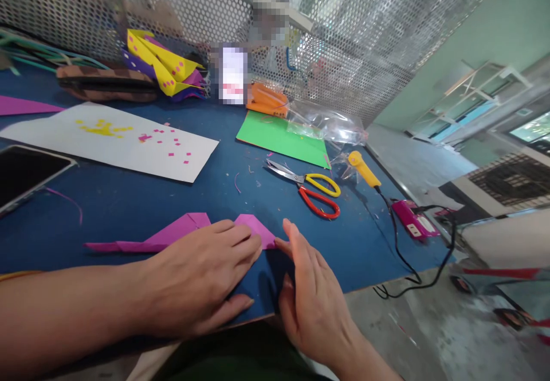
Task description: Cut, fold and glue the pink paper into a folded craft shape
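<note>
A folded piece of magenta paper (165, 236) lies along the near part of the blue table, with a long narrow point at its left end. My left hand (208, 269) rests over the middle of this paper, fingers pressed down flat on it and thumb apart on the tabletop. The paper under those fingers is hidden. At the right tip of the fold stands my right hand (311, 289), turned on its side with fingers stretched out and thumb apart; a fingertip touches the paper's end. Beyond the hands lie scissors (301, 179) with one yellow and one red handle, blades open.
White paper (146, 154) carries small yellow and pink cuttings. Behind are a folded yellow-and-purple paper piece (167, 66), a brown case (105, 83) and green sheets (281, 137). A yellow glue gun (364, 170) with a black cord lies right, near a pink power strip (415, 220).
</note>
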A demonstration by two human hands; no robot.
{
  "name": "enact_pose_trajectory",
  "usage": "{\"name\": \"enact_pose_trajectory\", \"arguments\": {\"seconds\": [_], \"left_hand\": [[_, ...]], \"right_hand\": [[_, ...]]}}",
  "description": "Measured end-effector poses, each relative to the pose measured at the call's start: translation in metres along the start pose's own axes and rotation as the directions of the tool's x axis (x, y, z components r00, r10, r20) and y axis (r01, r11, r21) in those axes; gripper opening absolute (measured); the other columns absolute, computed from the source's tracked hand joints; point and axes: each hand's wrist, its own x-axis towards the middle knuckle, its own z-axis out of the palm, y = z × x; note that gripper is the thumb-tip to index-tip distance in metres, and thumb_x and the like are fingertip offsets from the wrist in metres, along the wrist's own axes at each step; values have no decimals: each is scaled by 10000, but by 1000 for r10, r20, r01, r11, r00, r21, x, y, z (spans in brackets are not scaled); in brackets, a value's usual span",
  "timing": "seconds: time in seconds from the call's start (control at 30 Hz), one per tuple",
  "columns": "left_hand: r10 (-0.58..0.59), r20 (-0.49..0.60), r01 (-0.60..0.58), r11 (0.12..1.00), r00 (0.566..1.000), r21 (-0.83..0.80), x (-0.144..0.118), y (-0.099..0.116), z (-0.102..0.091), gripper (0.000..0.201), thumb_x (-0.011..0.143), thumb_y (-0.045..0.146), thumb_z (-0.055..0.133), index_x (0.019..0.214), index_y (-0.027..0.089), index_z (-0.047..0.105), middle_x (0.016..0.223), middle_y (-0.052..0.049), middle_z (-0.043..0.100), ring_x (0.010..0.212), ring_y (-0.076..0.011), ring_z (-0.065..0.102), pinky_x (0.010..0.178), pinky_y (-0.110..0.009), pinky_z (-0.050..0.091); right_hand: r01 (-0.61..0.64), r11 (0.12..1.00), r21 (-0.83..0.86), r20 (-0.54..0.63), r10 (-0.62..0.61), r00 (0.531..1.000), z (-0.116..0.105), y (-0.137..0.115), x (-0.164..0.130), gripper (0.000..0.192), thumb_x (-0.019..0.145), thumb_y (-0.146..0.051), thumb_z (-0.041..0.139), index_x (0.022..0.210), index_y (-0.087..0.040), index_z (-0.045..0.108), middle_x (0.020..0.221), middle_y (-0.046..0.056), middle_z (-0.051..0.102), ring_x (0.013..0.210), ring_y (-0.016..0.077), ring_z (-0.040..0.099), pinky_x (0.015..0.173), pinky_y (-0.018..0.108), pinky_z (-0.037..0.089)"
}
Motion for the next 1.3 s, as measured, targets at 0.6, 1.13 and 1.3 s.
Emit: {"name": "enact_pose_trajectory", "arguments": {"seconds": [0.6, 1.13, 1.3], "left_hand": [[24, 23, -25, 999, 999, 30, 1, 0, -2, 318, 901, 383, 585, 1074, 124, 647, 1003, -118, 679, 909, -280, 589, 758, -409, 434], [-20, -36, 20, 1000, 999, 9, 0, -4, 0, 343, 961, 406, 522, 1149, 155, 662, 1075, -113, 732, 962, -271, 654, 826, -399, 489], [-68, -140, 63, 997, 988, -39, 1, -7, -5, 283, 999, 287, 465, 1152, 179, 679, 1051, -72, 760, 922, -230, 691, 784, -367, 518]], "right_hand": [[-130, 958, 254, -1, 135, 991, 0, 3, -3, 818, 886, -28, 401, 1607, -172, 42, 1524, 193, 452, 1287, 277, 587, 1020, 501, 541], [-448, 782, 433, -260, 584, 769, -14, 23, -6, 304, 878, -221, 681, 1171, -301, 691, 818, -24, 655, 750, 153, 649, 725, 314, 573], [-419, 743, 522, -200, 585, 786, -14, 24, -3, 159, 807, -203, 742, 914, -318, 767, 700, -52, 697, 642, 138, 661, 633, 267, 557]]}}
